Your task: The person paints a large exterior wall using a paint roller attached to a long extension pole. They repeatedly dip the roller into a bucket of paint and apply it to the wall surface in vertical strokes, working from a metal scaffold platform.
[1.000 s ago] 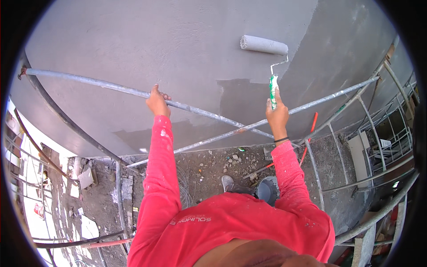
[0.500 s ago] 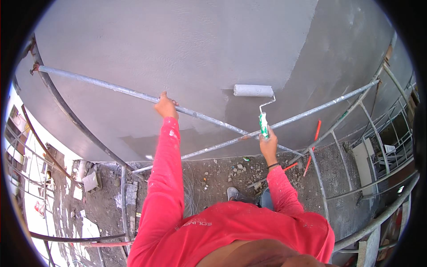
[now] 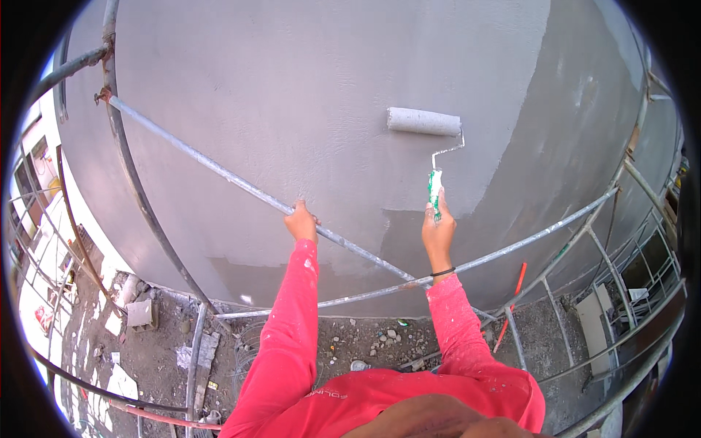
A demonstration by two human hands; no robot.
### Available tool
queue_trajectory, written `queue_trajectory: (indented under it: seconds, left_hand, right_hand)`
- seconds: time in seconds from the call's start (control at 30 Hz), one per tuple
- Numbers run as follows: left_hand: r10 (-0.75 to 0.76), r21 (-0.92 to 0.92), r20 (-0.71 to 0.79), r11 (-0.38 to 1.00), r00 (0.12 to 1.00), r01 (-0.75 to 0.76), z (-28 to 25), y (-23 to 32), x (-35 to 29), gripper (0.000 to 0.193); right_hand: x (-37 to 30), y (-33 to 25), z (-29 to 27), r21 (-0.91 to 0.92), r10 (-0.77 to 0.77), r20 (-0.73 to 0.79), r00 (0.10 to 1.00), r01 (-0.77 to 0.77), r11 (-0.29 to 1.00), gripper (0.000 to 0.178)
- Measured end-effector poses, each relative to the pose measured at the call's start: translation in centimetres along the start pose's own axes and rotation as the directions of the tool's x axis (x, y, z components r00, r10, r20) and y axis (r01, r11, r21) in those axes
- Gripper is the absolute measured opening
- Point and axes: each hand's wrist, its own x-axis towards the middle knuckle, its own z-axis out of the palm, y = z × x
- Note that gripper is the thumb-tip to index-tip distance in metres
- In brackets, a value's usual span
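My right hand (image 3: 438, 228) is closed round the green and white handle of a paint roller (image 3: 423, 121). The roller's pale sleeve lies against the grey wall (image 3: 292, 87), within the lighter painted part. Below it and to the right the wall shows a darker, bare-looking grey with a clear border. With my left hand (image 3: 301, 220) I grip a diagonal scaffold brace (image 3: 212, 169), a paint-spotted metal tube running from upper left to lower right. A second scaffold brace (image 3: 526, 239) crosses it below my right hand, near my wrist.
Scaffold posts and a ladder-like frame (image 3: 558, 321) stand at the right, with a curved-looking post (image 3: 131, 168) at the left. Stones (image 3: 385, 339), a concrete block (image 3: 142, 315) and loose wire (image 3: 248, 350) lie on the dirt below. An orange-red rod (image 3: 511, 306) leans by the wall's foot.
The roller has gone higher up the wall, and my right arm reaches farther up above the crossing braces. My left hand still grips its brace. The whole view has shifted upward.
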Motion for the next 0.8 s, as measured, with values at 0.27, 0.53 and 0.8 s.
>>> queue_trajectory:
  seconds: [0.27,0.53,0.8]
  left_hand:
    - [0.010,-0.025,0.023,1.000,1.000,-0.010,-0.7,-0.9,1.2,0.022]
    - [-0.039,-0.047,0.036,0.998,0.999,0.041,-0.4,-0.3,-0.1,0.025]
    - [-0.059,-0.158,0.217,0.983,0.974,0.095,-1.5,-0.1,-0.2,0.020]
  right_hand:
    - [16.2,-9.7,0.1,-0.034,-0.125,-0.164,0.979,0.121,0.992,0.045]
    - [33.0,-17.5,-2.1,-0.198,-0.244,-0.249,0.937,0.197,0.960,0.048]
    - [48.2,-26.3,-4.5,-0.158,-0.271,-0.199,0.942,0.242,0.957,0.045]
